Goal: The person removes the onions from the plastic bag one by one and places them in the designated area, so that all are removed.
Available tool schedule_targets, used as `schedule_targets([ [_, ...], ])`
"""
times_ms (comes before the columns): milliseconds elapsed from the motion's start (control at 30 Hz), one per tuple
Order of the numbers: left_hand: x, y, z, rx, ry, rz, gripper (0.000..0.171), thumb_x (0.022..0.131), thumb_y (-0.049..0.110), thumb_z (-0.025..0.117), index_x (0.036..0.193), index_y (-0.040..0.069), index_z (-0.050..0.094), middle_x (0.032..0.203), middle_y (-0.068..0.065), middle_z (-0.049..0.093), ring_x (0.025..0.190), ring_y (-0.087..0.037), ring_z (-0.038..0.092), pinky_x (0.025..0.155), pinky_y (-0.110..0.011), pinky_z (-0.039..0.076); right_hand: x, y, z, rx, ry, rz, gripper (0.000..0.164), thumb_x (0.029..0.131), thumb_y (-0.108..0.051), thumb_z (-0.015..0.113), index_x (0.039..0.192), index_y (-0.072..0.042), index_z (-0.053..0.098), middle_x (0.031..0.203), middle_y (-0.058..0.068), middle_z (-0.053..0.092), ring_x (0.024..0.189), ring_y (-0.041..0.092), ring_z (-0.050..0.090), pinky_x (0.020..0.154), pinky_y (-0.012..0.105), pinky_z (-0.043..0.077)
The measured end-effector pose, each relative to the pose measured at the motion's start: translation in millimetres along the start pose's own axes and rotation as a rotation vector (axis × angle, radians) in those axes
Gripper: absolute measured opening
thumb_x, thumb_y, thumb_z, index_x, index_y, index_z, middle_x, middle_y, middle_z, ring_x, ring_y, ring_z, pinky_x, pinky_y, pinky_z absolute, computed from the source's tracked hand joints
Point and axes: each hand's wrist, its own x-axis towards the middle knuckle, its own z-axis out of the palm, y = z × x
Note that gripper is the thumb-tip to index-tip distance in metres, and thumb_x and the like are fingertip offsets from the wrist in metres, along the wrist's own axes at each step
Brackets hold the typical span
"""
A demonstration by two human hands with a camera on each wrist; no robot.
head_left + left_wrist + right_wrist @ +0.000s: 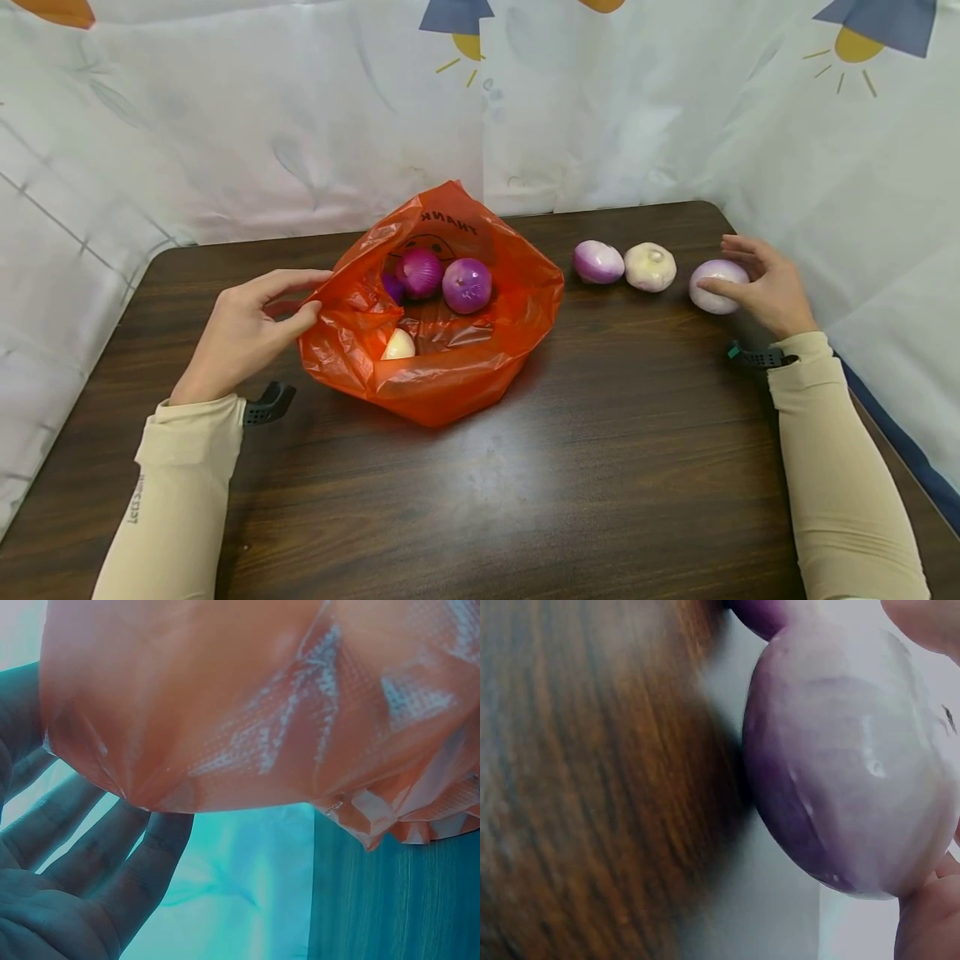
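My left hand (pixel 247 325) pinches the left rim of an orange-red plastic bag (pixel 457 383) between thumb and fingers. Its mouth stands open toward me, with purple onions (pixel 467 286) and a pale bulb (pixel 400 344) inside. The left wrist view shows the bag's thin film (pixel 187 735) stretched over my fingertips (pixel 171 829). At the far right my right hand (pixel 768 283) grips a pale purple onion (pixel 716 283), thumb on the near side and fingers over the far side. That onion (pixel 847 765) fills much of the right wrist view.
Left of the gripped onion, a white bulb (pixel 650 267) and a purple-and-white onion (pixel 597 262) sit side by side near the back edge. All stand on a dark wood-grain table (pixel 570 483). A white patterned curtain (pixel 300 125) hangs behind it and along both sides.
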Motion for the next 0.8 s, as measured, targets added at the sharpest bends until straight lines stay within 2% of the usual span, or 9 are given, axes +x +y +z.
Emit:
schedule_targets([
  [100, -0.2, 0.0, -0.4, 0.004, -0.001, 0.001, 0.036, 0.093, 0.006, 0.073, 0.127, 0.018, 0.074, 0.118, 0.017, 0.072, 0.102, 0.017, 0.063, 0.087, 0.000, 0.049, 1, 0, 0, 0.017, -0.001, 0.014, 0.073, 0.086, -0.011, 0.084, 0.151, -0.020, 0.053, 0.133, -0.021, 0.058, 0.125, -0.002, 0.055, 0.094, -0.002, 0.042],
  [267, 0.0, 0.5, -0.7, -0.005, -0.005, 0.007, 0.037, 0.093, 0.005, 0.073, 0.128, 0.016, 0.074, 0.121, -0.008, 0.075, 0.102, 0.018, 0.062, 0.086, 0.001, 0.049, 2, -5, -1, 0.061, 0.029, 0.023, 0.071, 0.086, -0.006, 0.083, 0.149, -0.016, 0.054, 0.131, -0.022, 0.057, 0.125, -0.001, 0.055, 0.101, 0.001, 0.043],
  [333, 0.4, 1.2, -0.8, -0.006, -0.005, 0.008, 0.037, 0.093, 0.005, 0.073, 0.128, 0.016, 0.074, 0.122, -0.010, 0.075, 0.102, 0.018, 0.062, 0.086, 0.001, 0.049, 2, -8, -2, 0.066, 0.050, 0.008, 0.069, 0.086, -0.005, 0.083, 0.148, -0.015, 0.055, 0.129, -0.023, 0.058, 0.121, -0.003, 0.055, 0.101, 0.001, 0.044],
  [567, 0.2, 1.7, -2.0, 0.013, -0.004, 0.011, 0.037, 0.093, 0.006, 0.073, 0.128, 0.018, 0.074, 0.121, 0.001, 0.074, 0.102, 0.017, 0.062, 0.086, 0.001, 0.048, 2, -17, -7, 0.068, 0.085, -0.043, 0.067, 0.085, -0.005, 0.083, 0.147, -0.014, 0.057, 0.130, -0.021, 0.060, 0.118, -0.004, 0.056, 0.100, 0.001, 0.045],
  [800, 0.4, 2.7, -1.5, -0.005, -0.012, -0.003, 0.036, 0.093, 0.006, 0.073, 0.128, 0.017, 0.074, 0.123, -0.011, 0.074, 0.101, 0.018, 0.062, 0.085, 0.002, 0.048, 1, -34, -3, 0.105, 0.092, -0.093, 0.067, 0.084, 0.001, 0.082, 0.145, -0.012, 0.058, 0.135, -0.016, 0.061, 0.122, 0.000, 0.057, 0.103, 0.003, 0.045],
])
